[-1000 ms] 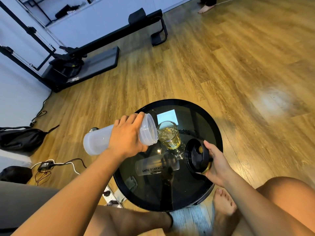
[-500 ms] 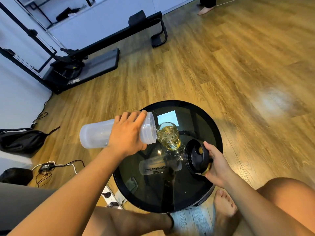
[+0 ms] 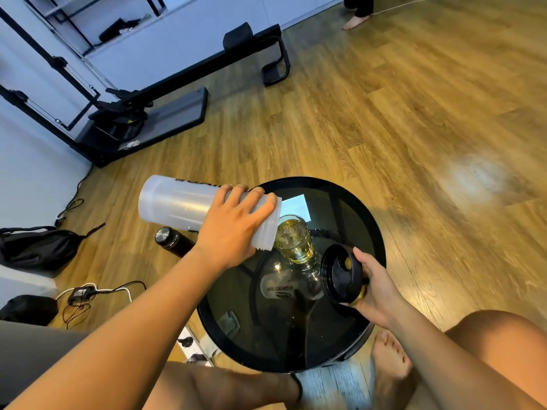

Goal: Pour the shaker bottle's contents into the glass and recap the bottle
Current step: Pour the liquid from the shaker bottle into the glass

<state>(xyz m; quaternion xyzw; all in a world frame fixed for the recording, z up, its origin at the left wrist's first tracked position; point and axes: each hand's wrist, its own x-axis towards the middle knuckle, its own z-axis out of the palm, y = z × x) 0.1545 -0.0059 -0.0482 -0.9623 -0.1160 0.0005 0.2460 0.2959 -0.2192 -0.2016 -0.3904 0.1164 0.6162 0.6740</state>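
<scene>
While the left hand (image 3: 233, 232) tips the shaker bottle (image 3: 189, 207) over the glass (image 3: 294, 239), the bottle's long axis runs nearly level, base up and to the person's left, open threaded mouth down at the glass rim. Glass stands on the round black table (image 3: 367, 220), holding yellow liquid to a fair height. Bottle body looks clear and pale; judged near empty, pour about finished.

Left hand: fingers wrapped over the bottle's neck end, a firm full grip. Right hand (image 3: 376, 287): closed round the rim of the black cap (image 3: 340, 275), held tilted above the table's near right side, just beside the glass.

Key relation: the bottle mouth lies to the left of the cap, apart from it, glass between and behind. Judgement: bottle must swing upright before the right hand, nearer, brings the cap across.
</scene>
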